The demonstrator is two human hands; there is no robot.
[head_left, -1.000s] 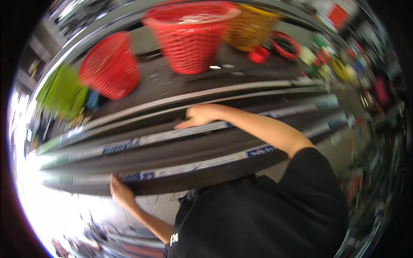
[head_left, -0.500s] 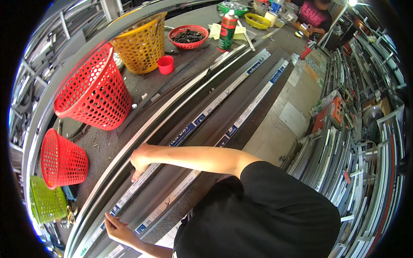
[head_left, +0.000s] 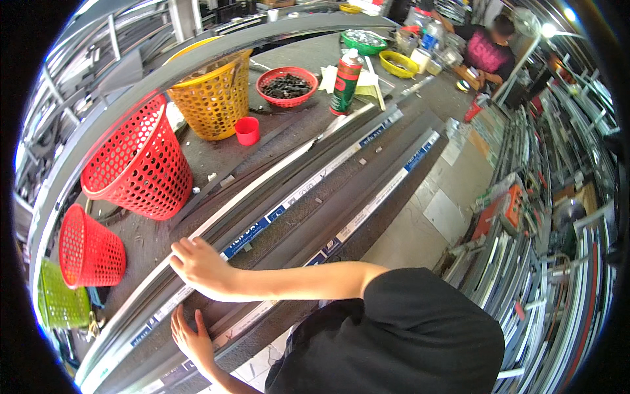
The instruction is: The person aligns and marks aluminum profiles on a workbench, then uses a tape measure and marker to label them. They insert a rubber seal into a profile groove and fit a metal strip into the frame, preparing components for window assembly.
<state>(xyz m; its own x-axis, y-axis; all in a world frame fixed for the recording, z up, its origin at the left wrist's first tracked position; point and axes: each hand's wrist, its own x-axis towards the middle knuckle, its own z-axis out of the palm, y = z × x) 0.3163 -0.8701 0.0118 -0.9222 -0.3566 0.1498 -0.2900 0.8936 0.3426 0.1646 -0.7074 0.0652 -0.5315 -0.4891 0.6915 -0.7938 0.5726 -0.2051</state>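
Observation:
Long dark metal profiles with white and blue label strips lie side by side on a workbench. My right hand [head_left: 202, 268] reaches across them, its fingers curled over the edge of the labelled profile [head_left: 308, 188] on the left, by a pale-edged strip [head_left: 259, 186]. Below it, my left hand [head_left: 192, 336] has its fingers stretched and spread beside that profile, holding nothing. A second labelled profile [head_left: 367, 209] lies to the right, partly hidden under my right forearm. Between the two, a dark strip of bench shows small scraps.
Beyond the profiles stand red baskets [head_left: 141, 167], a yellow basket [head_left: 213, 98], a green basket [head_left: 62, 295], a red cup [head_left: 247, 131], a red bowl of dark pieces [head_left: 287, 87] and a spray can [head_left: 345, 82]. A person [head_left: 489, 49] sits at the far right. Profile stacks [head_left: 512, 282] line the right.
The left labelled profile has shifted left, widening the gap and baring scraps. My right hand has moved down and left; my left hand has moved slightly right and opened out.

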